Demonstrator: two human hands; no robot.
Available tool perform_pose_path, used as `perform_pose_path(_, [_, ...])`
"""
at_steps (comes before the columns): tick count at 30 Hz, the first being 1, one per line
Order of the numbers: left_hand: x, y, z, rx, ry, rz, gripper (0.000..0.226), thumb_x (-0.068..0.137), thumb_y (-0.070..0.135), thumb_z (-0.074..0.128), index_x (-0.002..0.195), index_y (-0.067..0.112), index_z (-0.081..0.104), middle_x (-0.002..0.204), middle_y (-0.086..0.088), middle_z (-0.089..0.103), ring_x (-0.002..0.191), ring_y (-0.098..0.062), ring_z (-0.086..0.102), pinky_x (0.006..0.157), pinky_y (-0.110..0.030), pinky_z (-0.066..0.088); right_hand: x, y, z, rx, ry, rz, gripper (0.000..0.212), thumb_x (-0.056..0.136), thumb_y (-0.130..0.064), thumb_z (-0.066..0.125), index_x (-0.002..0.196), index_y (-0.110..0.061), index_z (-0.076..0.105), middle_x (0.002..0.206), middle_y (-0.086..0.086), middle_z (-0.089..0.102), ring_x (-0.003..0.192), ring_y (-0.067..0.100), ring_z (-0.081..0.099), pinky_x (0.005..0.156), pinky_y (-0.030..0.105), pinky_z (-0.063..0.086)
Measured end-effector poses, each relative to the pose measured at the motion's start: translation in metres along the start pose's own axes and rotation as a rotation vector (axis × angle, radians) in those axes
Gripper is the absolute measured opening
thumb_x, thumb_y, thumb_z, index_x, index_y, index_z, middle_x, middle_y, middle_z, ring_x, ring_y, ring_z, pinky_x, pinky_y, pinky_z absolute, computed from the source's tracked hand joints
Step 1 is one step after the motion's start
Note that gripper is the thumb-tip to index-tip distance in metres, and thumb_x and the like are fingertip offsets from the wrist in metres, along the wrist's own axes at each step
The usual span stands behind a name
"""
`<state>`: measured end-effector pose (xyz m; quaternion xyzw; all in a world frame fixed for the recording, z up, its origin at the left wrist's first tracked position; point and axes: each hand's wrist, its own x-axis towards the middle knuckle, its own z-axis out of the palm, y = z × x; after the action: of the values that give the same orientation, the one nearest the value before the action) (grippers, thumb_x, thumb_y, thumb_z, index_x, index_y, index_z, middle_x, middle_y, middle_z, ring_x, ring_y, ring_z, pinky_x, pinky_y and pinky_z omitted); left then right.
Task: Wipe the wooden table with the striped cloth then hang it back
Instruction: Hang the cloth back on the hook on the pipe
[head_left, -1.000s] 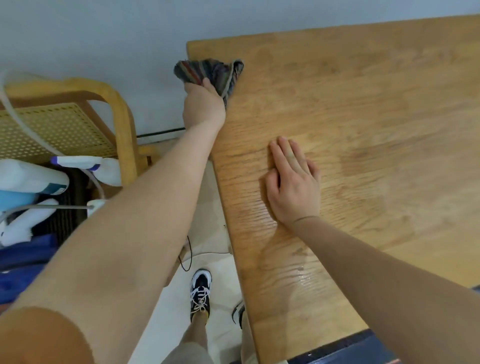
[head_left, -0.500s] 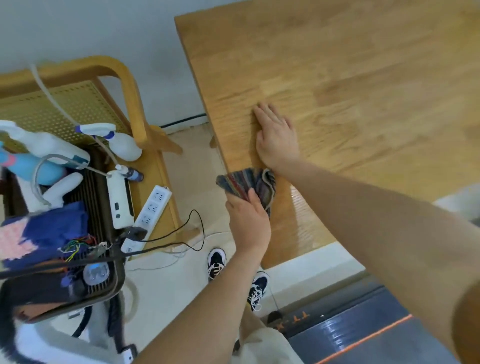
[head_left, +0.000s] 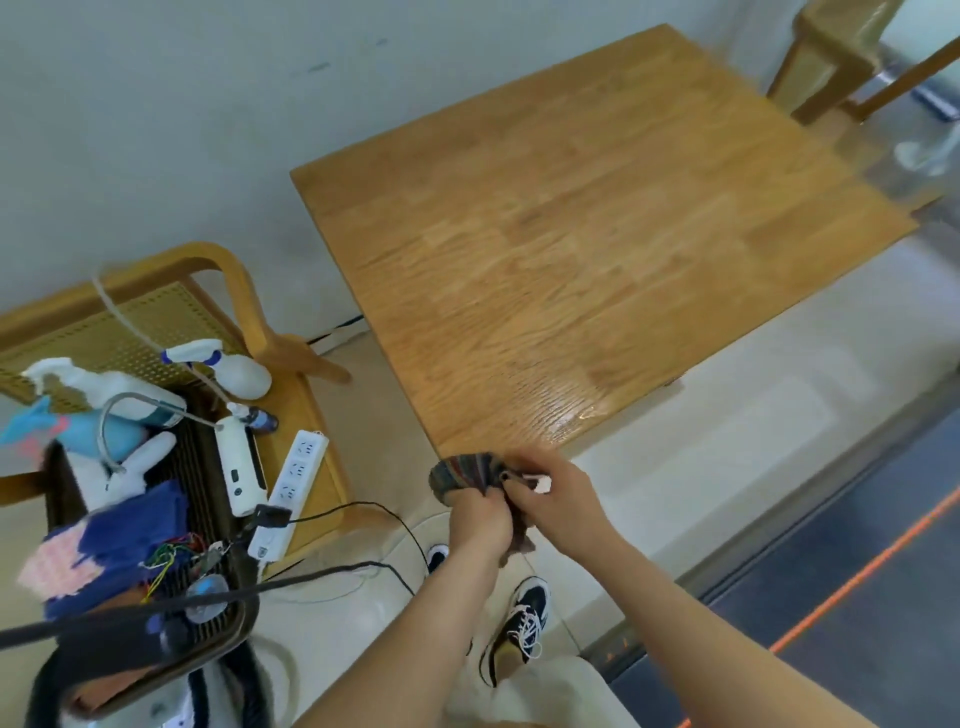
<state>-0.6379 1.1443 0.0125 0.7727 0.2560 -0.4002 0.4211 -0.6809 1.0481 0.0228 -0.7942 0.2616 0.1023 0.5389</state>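
The wooden table fills the upper middle of the head view, with a glossy patch near its front corner. The striped cloth is bunched in the air just off that front corner, over the floor. My left hand grips the cloth from below. My right hand holds its right side, pinching a small white tag. Part of the cloth is hidden between my hands.
A wooden chair at the left carries spray bottles and a white power strip. A dark wire basket with blue cloths stands lower left. Cables cross the floor by my shoes. Another chair is at top right.
My left hand has drawn the cloth from the table's far left corner down off the front corner. My right hand left the tabletop and took hold of the cloth too.
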Motion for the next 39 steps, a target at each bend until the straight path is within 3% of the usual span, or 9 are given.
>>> perform_pose_path(3, [-0.025,0.008,-0.016,-0.142,-0.177,-0.045,0.035,0.099,0.034,0.042,0.105,0.002,0.055,0.085,-0.021,0.069,0.062,-0.029,0.066,0.052,-0.034,0.055,-0.007,0.003,-0.025,0.261,-0.228,0.261,0.032,0.088,-0.010,0.066,0.120,-0.018,0.067,0.099,0.007,0.066,0.073,0.014,0.060,0.060,0.023,0.048])
perform_pose_path(7, [-0.065,0.037,-0.033,0.056,-0.447,0.080,0.055,0.094,0.054,0.045,0.103,0.005,0.066,0.070,-0.011,0.069,0.050,-0.018,0.058,0.043,-0.023,0.045,-0.026,-0.002,-0.070,0.402,-0.303,0.256,0.017,0.093,-0.004,0.062,0.106,-0.009,0.072,0.083,0.010,0.060,0.063,0.013,0.049,0.054,0.022,0.037])
perform_pose_path(11, [-0.109,0.082,-0.023,0.606,-0.544,0.475,0.049,0.090,0.062,0.042,0.076,0.016,0.056,0.048,0.006,0.054,0.039,-0.006,0.046,0.039,-0.018,0.035,-0.041,-0.021,-0.117,0.583,-0.129,0.175,0.014,0.097,-0.003,0.054,0.096,-0.001,0.068,0.074,0.008,0.054,0.057,0.011,0.042,0.048,0.020,0.028])
perform_pose_path(14, [-0.128,0.107,-0.011,0.919,-0.521,0.739,0.032,0.087,0.060,0.052,0.083,0.028,0.051,0.071,0.005,0.055,0.059,-0.007,0.049,0.053,-0.022,0.038,-0.056,-0.041,-0.159,0.583,0.063,0.083,0.016,0.099,-0.007,0.052,0.090,-0.011,0.064,0.079,0.009,0.051,0.058,0.012,0.040,0.046,0.021,0.026])
perform_pose_path(18, [-0.137,0.140,-0.004,1.108,-0.385,0.845,0.050,0.085,0.071,0.040,0.093,0.024,0.055,0.083,-0.001,0.061,0.070,-0.018,0.055,0.061,-0.034,0.040,-0.073,-0.072,-0.212,0.431,0.291,-0.051,0.015,0.099,-0.016,0.056,0.093,-0.017,0.070,0.083,0.010,0.064,0.070,0.013,0.057,0.055,0.020,0.043])
perform_pose_path(24, [-0.156,0.200,-0.001,1.123,-0.486,1.002,0.033,0.095,0.055,0.036,0.088,0.030,0.055,0.082,0.005,0.060,0.072,-0.014,0.054,0.066,-0.031,0.040,-0.074,-0.093,-0.273,0.047,0.457,-0.179,0.012,0.094,-0.020,0.064,0.095,-0.020,0.076,0.082,-0.008,0.069,0.072,-0.005,0.060,0.065,0.011,0.044])
perform_pose_path(28, [-0.138,0.236,0.008,1.203,-0.281,1.214,0.037,0.091,0.059,0.038,0.077,0.028,0.053,0.093,0.004,0.048,0.085,-0.015,0.045,0.069,-0.030,0.036,-0.057,-0.106,-0.306,-0.274,0.527,-0.226,0.009,0.094,-0.022,0.064,0.091,-0.022,0.072,0.085,-0.011,0.066,0.083,0.006,0.058,0.074,0.024,0.044])
perform_pose_path(31, [-0.130,0.261,0.026,0.865,-0.195,1.316,0.035,0.088,0.053,0.053,0.069,0.026,0.060,0.079,0.007,0.055,0.072,-0.009,0.050,0.059,-0.024,0.035,-0.035,-0.113,-0.328,-0.368,0.571,-0.231,0.010,0.096,-0.022,0.059,0.094,-0.018,0.069,0.091,-0.003,0.064,0.086,0.014,0.056,0.079,0.033,0.047])
perform_pose_path(39, [-0.115,0.331,0.070,0.506,-0.480,1.173,0.024,0.086,0.052,0.055,0.090,0.036,0.072,0.081,0.013,0.069,0.074,-0.006,0.064,0.072,-0.036,0.053,0.005,-0.122,-0.399,0.296,0.421,-0.074,0.016,0.101,-0.022,0.051,0.090,-0.013,0.058,0.089,0.008,0.061,0.080,0.021,0.058,0.066,0.032,0.048])
